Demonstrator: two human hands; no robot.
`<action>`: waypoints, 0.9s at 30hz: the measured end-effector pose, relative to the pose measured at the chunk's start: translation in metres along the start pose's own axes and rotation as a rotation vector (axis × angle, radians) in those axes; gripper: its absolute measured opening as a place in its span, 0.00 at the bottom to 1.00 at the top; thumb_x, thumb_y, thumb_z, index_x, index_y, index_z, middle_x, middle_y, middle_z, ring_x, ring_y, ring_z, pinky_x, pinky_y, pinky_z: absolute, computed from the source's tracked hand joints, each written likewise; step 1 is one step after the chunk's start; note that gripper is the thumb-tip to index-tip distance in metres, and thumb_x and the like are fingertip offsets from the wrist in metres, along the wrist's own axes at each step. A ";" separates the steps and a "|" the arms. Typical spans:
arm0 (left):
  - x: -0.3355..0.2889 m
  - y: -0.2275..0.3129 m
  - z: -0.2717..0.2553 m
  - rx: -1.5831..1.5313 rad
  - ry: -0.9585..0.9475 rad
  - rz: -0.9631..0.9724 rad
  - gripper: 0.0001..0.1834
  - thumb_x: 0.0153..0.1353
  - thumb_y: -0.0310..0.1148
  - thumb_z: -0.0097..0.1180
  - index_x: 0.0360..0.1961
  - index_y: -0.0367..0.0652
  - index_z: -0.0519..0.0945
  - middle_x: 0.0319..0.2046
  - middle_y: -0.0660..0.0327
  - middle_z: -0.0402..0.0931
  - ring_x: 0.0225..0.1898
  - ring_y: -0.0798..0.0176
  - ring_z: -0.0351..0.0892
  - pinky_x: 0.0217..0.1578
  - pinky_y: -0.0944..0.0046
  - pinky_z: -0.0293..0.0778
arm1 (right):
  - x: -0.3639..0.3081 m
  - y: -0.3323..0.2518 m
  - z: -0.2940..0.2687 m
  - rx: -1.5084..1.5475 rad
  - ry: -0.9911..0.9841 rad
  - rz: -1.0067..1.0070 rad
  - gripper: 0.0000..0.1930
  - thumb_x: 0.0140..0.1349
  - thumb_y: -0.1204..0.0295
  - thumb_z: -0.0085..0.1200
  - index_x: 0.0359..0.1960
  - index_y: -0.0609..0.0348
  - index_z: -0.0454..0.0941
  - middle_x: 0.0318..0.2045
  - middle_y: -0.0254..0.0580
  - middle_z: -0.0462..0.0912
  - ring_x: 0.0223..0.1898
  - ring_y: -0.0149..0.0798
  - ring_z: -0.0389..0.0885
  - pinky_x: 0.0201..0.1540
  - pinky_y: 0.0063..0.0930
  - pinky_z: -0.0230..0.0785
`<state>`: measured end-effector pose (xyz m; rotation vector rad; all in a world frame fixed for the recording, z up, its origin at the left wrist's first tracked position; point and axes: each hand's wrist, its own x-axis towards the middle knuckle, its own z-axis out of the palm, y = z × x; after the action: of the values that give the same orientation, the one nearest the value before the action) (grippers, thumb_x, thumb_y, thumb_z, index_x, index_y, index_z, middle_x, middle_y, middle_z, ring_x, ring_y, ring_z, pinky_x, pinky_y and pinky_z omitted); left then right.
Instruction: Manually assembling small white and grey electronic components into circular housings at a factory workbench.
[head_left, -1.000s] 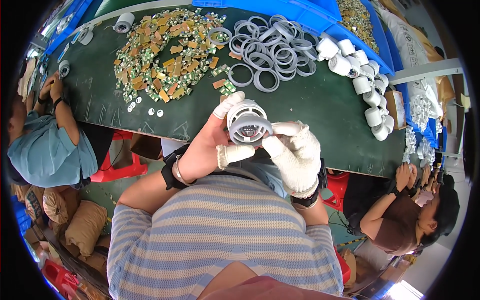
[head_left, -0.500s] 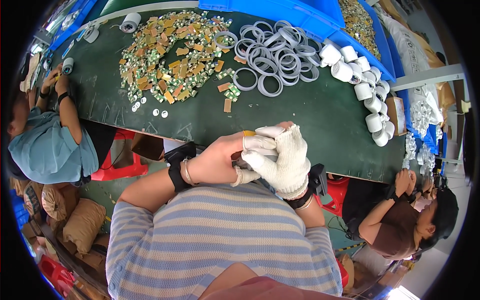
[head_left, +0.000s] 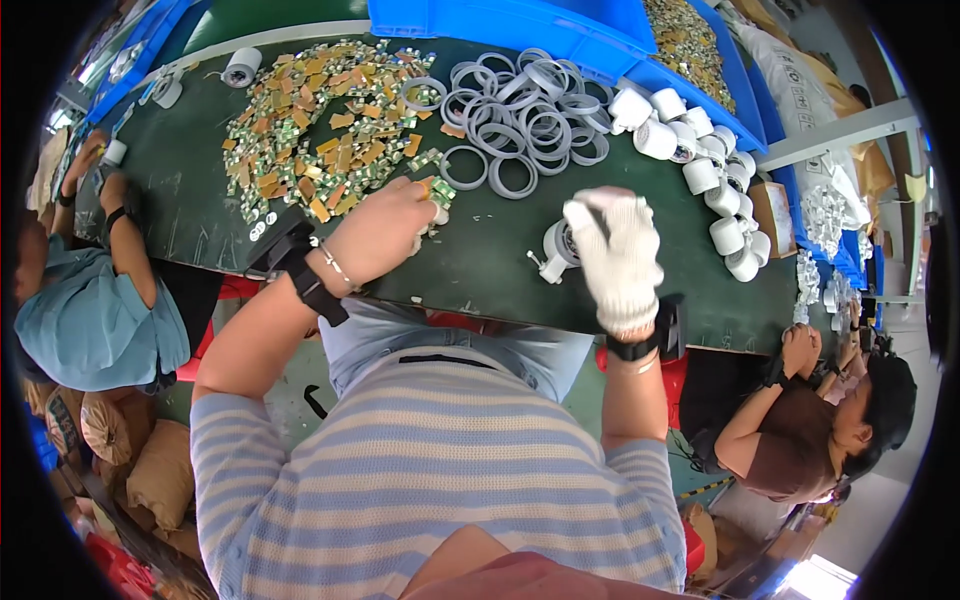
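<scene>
My right hand (head_left: 615, 255), in a white knitted glove, curls over a white round housing (head_left: 556, 252) with a small bracket on its left side. The housing rests on the dark green table, and the glove hides much of it. My left hand (head_left: 380, 232), bare apart from white covers on some fingers, reaches to the near right edge of a pile of small circuit boards (head_left: 290, 130). Its fingers are bent together beside a green circuit board (head_left: 441, 190). What lies between the fingertips is hidden.
Grey plastic rings (head_left: 515, 175) lie heaped beyond my hands. White round housings (head_left: 724, 196) line the right side beside a small cardboard box (head_left: 772, 215). Blue bins (head_left: 520, 30) border the far edge. One person works at left, another at right.
My hands, together near my chest before, have parted. The left moved forward to the circuit boards; the right moved slightly right and forward, and the white housing now shows on the table beside it.
</scene>
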<state>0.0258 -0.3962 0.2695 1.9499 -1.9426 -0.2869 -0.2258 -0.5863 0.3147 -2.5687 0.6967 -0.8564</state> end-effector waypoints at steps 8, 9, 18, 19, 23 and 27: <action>-0.006 0.022 -0.003 -0.573 0.096 -0.213 0.13 0.69 0.26 0.64 0.53 0.43 0.85 0.46 0.56 0.83 0.41 0.60 0.85 0.41 0.64 0.80 | -0.048 -0.034 0.013 -0.205 -0.031 -0.027 0.10 0.51 0.67 0.73 0.35 0.49 0.88 0.50 0.41 0.85 0.62 0.59 0.75 0.65 0.57 0.64; -0.007 0.029 -0.004 -0.575 0.092 -0.211 0.13 0.69 0.26 0.64 0.53 0.43 0.85 0.46 0.56 0.83 0.41 0.60 0.85 0.41 0.64 0.80 | -0.051 -0.029 0.017 -0.237 -0.018 -0.045 0.09 0.52 0.68 0.73 0.34 0.49 0.87 0.51 0.39 0.85 0.63 0.58 0.74 0.67 0.60 0.61; -0.007 0.060 0.000 -1.017 0.023 -0.456 0.14 0.73 0.26 0.59 0.57 0.40 0.82 0.43 0.62 0.86 0.38 0.73 0.83 0.39 0.71 0.80 | -0.039 -0.031 -0.003 0.507 -0.070 0.204 0.04 0.65 0.76 0.60 0.40 0.61 0.83 0.41 0.45 0.82 0.43 0.42 0.81 0.55 0.32 0.72; -0.008 0.063 0.002 -1.091 0.072 -0.464 0.15 0.74 0.27 0.59 0.59 0.39 0.81 0.44 0.62 0.85 0.40 0.71 0.85 0.41 0.70 0.81 | -0.039 -0.032 -0.002 0.508 -0.070 0.205 0.04 0.65 0.76 0.60 0.40 0.61 0.83 0.41 0.45 0.82 0.43 0.42 0.81 0.55 0.32 0.72; -0.009 0.073 0.010 -1.546 0.183 -0.479 0.15 0.75 0.29 0.56 0.60 0.38 0.80 0.46 0.60 0.85 0.45 0.66 0.86 0.48 0.66 0.83 | -0.034 -0.039 -0.003 0.661 -0.275 0.207 0.04 0.65 0.79 0.60 0.40 0.62 0.83 0.39 0.41 0.81 0.40 0.37 0.79 0.51 0.30 0.72; -0.007 0.070 0.012 -1.508 0.211 -0.598 0.13 0.75 0.29 0.57 0.56 0.36 0.81 0.46 0.60 0.85 0.45 0.63 0.87 0.49 0.64 0.84 | -0.031 -0.039 0.002 0.583 -0.283 0.164 0.03 0.64 0.78 0.61 0.38 0.61 0.83 0.37 0.39 0.82 0.40 0.34 0.79 0.48 0.29 0.72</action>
<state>-0.0427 -0.3890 0.2859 1.2409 -0.4602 -1.1863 -0.2330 -0.5372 0.3171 -2.0200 0.4747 -0.5257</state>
